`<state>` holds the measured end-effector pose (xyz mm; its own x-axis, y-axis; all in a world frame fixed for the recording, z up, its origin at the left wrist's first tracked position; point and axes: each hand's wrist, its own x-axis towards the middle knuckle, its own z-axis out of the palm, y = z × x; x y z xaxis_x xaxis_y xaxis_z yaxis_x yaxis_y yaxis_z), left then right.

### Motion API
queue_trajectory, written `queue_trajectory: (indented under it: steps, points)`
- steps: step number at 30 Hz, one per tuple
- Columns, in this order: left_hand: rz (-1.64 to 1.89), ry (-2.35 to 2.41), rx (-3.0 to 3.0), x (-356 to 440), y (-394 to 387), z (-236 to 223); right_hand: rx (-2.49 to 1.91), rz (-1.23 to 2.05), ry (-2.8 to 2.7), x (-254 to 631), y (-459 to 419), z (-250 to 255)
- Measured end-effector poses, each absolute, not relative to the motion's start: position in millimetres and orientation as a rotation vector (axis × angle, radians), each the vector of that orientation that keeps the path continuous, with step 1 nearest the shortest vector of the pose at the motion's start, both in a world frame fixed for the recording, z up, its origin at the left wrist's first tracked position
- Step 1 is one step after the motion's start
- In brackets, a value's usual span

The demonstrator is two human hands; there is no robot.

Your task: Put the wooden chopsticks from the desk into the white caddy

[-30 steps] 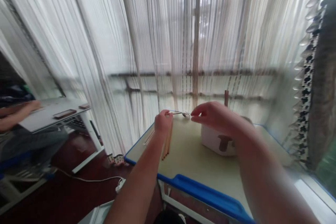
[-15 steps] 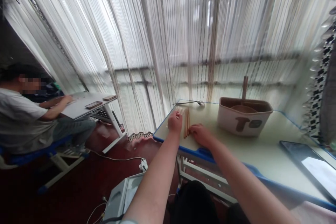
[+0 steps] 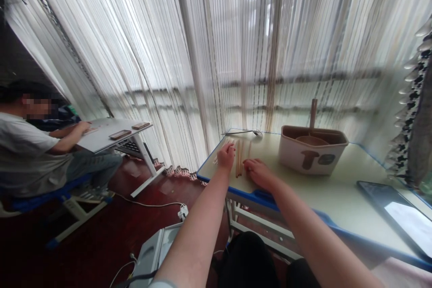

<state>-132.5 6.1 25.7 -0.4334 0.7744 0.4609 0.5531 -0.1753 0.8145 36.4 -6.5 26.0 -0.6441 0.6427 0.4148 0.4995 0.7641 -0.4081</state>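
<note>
Head view shows slim brown sticks (image 3: 237, 161) between left hand (image 3: 226, 155) and right hand (image 3: 259, 173), whose grip I cannot tell.

It looks like a classroom or study room: a blue-edged school-desk tabletop (image 3: 337, 193), another person (image 3: 27, 157) seated at a white tabletop (image 3: 104, 137), sheer curtains (image 3: 151, 45).

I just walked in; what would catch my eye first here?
Probably the tall, pale striped curtains filling the view behind the blue-edged table. Next comes the pale bin with a brown mushroom shape on its side, standing on the table right of the hands. Then the slim brown sticks, lying on the table between the left hand and the right hand.
</note>
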Motion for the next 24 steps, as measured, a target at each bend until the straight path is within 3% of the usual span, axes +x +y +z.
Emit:
queue_trajectory:
  steps: [10,15,24]
  points:
    - [1.682,1.674,1.726,-126.9,9.4,21.6,-0.73,0.304,-1.755,61.1,-15.7,57.9]
    - [1.584,1.527,1.982,-117.6,2.1,25.4,-0.676,0.544,-1.325,80.0,-10.2,75.7]
    - [1.384,1.47,2.218,-101.5,-4.1,34.0,-0.644,0.638,-1.317,75.5,-17.9,83.0]
